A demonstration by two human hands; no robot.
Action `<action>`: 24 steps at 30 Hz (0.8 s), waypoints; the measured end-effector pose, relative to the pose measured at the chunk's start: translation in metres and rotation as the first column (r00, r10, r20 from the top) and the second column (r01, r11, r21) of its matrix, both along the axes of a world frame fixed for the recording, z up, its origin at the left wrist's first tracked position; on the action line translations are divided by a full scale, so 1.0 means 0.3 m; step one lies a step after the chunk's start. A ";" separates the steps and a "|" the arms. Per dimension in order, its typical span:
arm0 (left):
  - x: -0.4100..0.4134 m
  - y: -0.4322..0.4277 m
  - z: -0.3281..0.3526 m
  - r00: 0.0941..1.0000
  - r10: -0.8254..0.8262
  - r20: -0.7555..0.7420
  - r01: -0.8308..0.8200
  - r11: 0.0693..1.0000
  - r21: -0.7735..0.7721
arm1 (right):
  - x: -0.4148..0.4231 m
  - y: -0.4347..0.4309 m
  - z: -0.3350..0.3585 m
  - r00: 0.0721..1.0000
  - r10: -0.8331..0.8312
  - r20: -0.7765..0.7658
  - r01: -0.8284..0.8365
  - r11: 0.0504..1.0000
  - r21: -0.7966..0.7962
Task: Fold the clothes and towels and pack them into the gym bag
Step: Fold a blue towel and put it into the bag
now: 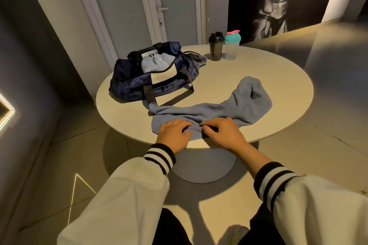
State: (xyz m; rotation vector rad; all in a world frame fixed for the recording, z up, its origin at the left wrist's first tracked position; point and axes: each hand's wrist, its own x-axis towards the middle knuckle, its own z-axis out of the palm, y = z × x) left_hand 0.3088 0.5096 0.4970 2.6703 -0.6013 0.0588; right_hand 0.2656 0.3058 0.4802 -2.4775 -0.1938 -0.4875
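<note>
- Cream round bench (268,69) carries everything we are working with, and only one loose piece of laundry lies on it.
- Navy gym bag (135,85) sits at the far left of the bench with its top open, ready to take more.
- Blue towel (235,103) lies crumpled and stretched out across the near side of the bench, just beside the bag's strap. We judge it not yet folded, so it is the piece in hand.
- Three pale rolled bundles (154,62) stand side by side inside the bag, so we take that share of the packing as done.
- Two shaker bottles, a black one (215,49) and a clear one with a teal lid (232,47), stand together at the far edge, apart from the laundry.
- Our left hand (174,133) rests on the towel's near end, fingers (180,124) loosely bent and released; our right hand (224,134) beside it pinches a ridge of the cloth.
- What remains, as we read it: fold this towel, pack it, and close the bag.
</note>
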 end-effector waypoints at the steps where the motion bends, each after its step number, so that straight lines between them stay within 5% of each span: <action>1: 0.002 0.003 0.005 1.000 0.011 -0.008 -0.010 0.999 0.041 | -0.003 0.001 0.000 1.000 -0.005 0.007 0.005 0.999 -0.041; 4: 0.004 0.025 0.023 0.997 0.074 -0.005 -0.072 0.986 0.153 | -0.008 0.015 0.010 0.998 -0.050 -0.030 0.042 0.975 -0.219; 7: -0.008 0.037 0.034 0.989 0.132 0.070 -0.146 0.958 0.248 | -0.008 0.029 0.027 0.995 -0.053 -0.089 0.033 0.976 -0.217; 12: -0.045 -0.057 0.035 0.999 0.029 0.027 -0.028 0.999 -0.035 | -0.038 0.045 0.013 0.999 0.015 0.030 -0.011 0.992 -0.123; 14: -0.067 -0.097 0.024 0.999 0.021 0.038 -0.021 1.000 0.009 | -0.047 0.034 0.012 0.999 0.027 0.039 -0.027 1.000 -0.006; 18: -0.075 -0.100 0.023 0.994 0.104 0.024 -0.104 0.994 0.019 | -0.048 -0.003 -0.002 0.965 -0.221 0.143 0.235 0.968 -0.091; 21: -0.060 -0.060 0.052 0.983 0.183 0.003 -0.183 0.982 0.046 | -0.059 -0.012 0.013 0.910 -0.413 0.023 0.412 0.901 -0.136; 24: -0.046 -0.051 0.080 0.968 0.250 -0.001 -0.246 0.956 0.162 | -0.064 -0.020 0.036 0.934 -0.358 0.012 0.355 0.921 -0.160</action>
